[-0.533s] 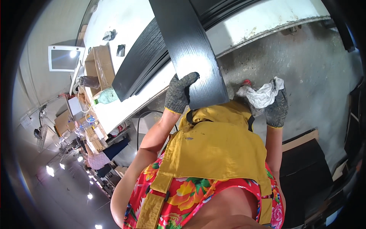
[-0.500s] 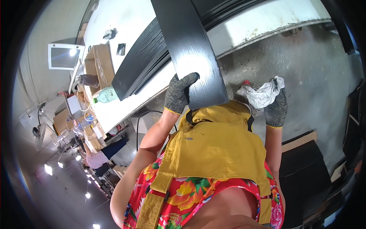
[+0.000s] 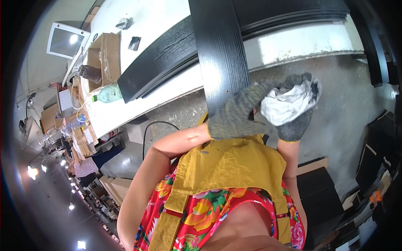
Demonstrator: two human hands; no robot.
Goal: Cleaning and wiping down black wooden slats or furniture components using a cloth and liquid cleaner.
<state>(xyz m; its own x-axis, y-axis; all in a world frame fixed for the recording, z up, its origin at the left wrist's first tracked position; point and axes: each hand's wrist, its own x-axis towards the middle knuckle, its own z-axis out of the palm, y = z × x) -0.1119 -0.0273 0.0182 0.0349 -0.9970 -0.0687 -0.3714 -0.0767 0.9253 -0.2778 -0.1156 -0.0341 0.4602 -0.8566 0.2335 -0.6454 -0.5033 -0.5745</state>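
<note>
My right hand (image 3: 295, 126), in a dark grey knit glove, is closed on a crumpled white cloth (image 3: 282, 105) in front of me, to the right. My left hand (image 3: 238, 115), in a matching glove and somewhat blurred, reaches across to the cloth's left edge with thumb and fingers apart. Whether it touches the cloth I cannot tell. Behind it, a long glossy black board (image 3: 220, 54) with a wood-grain surface lies across other black boards (image 3: 163, 58). The near end of the long board juts past the table edge toward me, partly hidden by my left hand.
The white table (image 3: 167, 93) bears a cardboard box (image 3: 111, 56), a green plastic bottle (image 3: 109, 93) and small dark pieces on the left. Black boards (image 3: 370, 54) stand at the right. A flat black stack (image 3: 318, 194) lies at the lower right. Another person (image 3: 85, 166) is far left.
My left hand has let go of the black board and moved right to the cloth. My right hand has raised the cloth slightly, and the cloth is now more bunched.
</note>
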